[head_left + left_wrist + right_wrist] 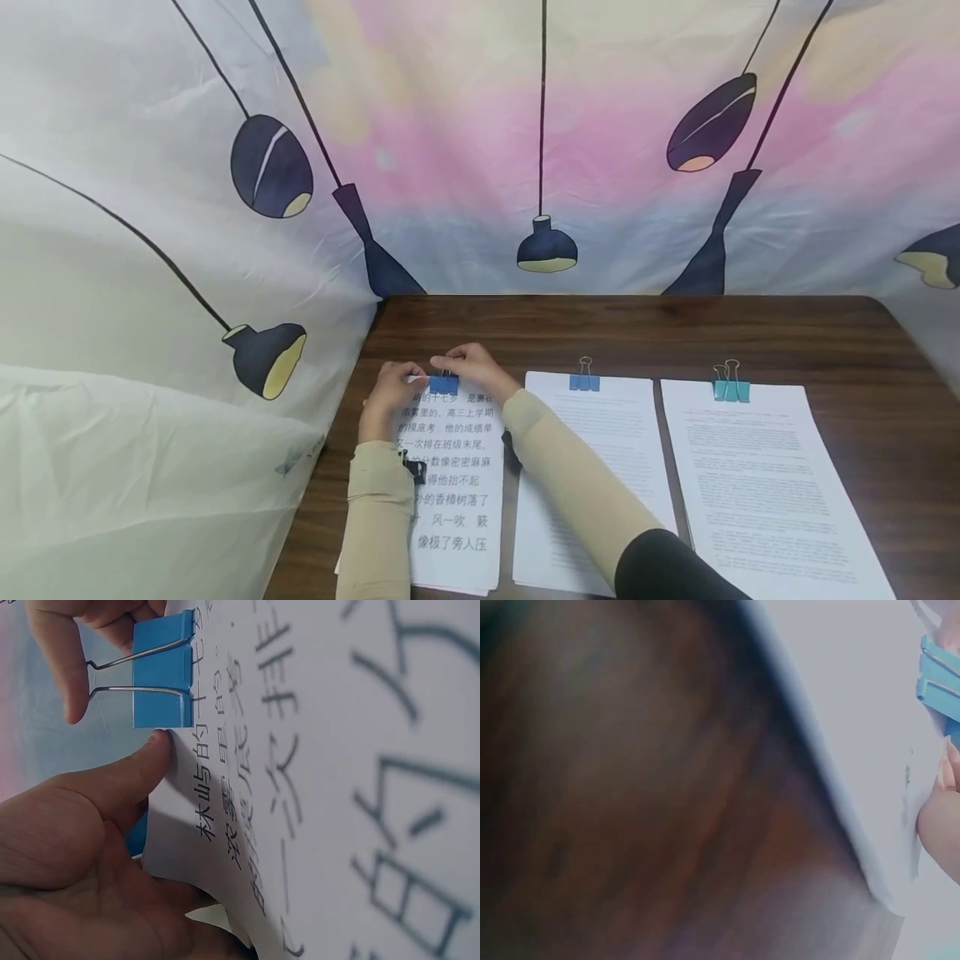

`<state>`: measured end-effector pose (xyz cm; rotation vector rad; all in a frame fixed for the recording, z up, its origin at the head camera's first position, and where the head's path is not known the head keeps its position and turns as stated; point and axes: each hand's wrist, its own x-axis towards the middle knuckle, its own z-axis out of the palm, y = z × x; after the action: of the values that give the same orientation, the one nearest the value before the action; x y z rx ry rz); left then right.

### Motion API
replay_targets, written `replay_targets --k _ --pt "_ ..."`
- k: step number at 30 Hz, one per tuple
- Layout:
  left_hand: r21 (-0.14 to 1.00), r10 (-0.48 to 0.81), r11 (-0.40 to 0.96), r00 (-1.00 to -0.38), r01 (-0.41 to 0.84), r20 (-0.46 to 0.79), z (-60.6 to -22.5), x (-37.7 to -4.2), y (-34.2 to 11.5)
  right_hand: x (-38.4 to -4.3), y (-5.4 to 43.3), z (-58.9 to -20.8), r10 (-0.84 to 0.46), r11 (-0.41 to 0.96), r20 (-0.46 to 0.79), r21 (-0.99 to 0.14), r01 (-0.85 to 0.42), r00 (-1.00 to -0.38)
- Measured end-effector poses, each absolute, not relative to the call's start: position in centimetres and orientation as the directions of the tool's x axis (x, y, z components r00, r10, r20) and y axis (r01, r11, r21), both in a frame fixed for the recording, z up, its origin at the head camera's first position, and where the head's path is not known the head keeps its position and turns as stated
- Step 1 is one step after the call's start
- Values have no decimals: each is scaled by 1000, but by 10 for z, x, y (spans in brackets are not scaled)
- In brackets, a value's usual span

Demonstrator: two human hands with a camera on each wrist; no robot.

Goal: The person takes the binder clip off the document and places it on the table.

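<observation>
A stack of large-print paper sheets (453, 521) lies on the left of the table, with a blue binder clip (443, 385) on its top edge. My left hand (388, 396) grips the stack's top left corner. In the left wrist view, its thumb (146, 761) presses on the sheets beside the clip while other fingers go behind the paper. From the right, my right hand (480, 371) holds the clip by its wire handles; one finger (71, 682) touches the wire ends. The right wrist view catches the clip (941, 682) only at its edge.
To the right lie a middle paper stack (600, 442) with a blue binder clip (584, 382) and a right stack (757, 475) with a teal binder clip (731, 391). My right forearm crosses the middle stack. Behind the wooden table (637, 325) hangs a lamp-patterned cloth (465, 125).
</observation>
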<state>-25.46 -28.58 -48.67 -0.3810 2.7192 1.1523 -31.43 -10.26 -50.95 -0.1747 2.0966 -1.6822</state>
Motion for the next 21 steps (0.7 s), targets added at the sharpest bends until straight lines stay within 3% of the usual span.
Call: replay_targets --k 21 --pt "681 -131 683 -961 -265 -243 -490 -255 -289 -317 -104 -507 -386 269 -270 -948 172 -882"
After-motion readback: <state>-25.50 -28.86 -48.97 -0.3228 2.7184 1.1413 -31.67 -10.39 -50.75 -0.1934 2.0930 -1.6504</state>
